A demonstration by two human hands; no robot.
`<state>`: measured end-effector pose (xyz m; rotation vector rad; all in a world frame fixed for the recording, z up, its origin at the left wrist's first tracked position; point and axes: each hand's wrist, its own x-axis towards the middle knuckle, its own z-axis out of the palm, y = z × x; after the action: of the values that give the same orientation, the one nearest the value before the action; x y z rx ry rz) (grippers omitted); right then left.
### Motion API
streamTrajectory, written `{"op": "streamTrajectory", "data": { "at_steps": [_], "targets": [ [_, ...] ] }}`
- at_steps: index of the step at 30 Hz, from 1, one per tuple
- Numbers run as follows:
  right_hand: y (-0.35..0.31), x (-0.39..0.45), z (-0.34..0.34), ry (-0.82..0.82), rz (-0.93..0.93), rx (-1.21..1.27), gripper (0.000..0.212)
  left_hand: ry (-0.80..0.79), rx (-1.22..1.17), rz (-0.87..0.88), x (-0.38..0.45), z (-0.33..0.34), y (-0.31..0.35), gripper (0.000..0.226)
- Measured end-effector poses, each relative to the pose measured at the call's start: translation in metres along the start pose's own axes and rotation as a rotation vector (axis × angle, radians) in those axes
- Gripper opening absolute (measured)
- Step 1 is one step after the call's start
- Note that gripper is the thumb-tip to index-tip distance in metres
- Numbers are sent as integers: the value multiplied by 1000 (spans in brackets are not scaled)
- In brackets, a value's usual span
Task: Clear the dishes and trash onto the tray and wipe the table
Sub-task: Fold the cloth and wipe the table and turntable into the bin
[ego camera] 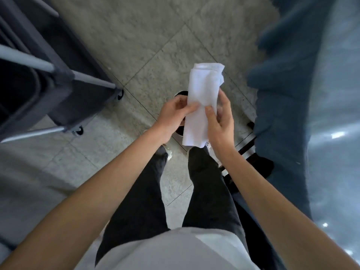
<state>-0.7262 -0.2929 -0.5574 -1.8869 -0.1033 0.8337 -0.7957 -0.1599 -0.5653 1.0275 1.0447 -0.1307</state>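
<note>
Grey tiled floor (148, 36) below both hands (173, 115) (220, 121), fingers pinching folded white cloth (202, 90)

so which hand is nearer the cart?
Left. The left hand pinches the cloth on the side facing the cart; the right hand holds the cloth's far side.

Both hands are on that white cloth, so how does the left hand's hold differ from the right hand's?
The left hand pinches the white cloth at its left edge, knuckles toward the camera. The right hand wraps its right edge, thumb lying over the front and fingers behind. The left hand sits slightly higher in the picture. Both grip the cloth's lower half, above the tiled floor.
</note>
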Motion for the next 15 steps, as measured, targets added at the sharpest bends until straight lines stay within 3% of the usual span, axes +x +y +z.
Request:
{"op": "streamTrajectory", "data": {
  "at_steps": [5,9,12,15],
  "targets": [
    [-76,-33,-33,-222,-54,195,61,-95,-37,97,-68,2,73,31],
    [-120,-43,-63,-369,110,355,82,-254,-96,145,-113,14,113,43],
    [-141,-43,-84,-548,98,417,61,-238,-116,177,-135,26,132,53],
    [-159,-39,-102,-584,82,445,51,-185,-101,222,-146,36,141,48]
  ]
}}
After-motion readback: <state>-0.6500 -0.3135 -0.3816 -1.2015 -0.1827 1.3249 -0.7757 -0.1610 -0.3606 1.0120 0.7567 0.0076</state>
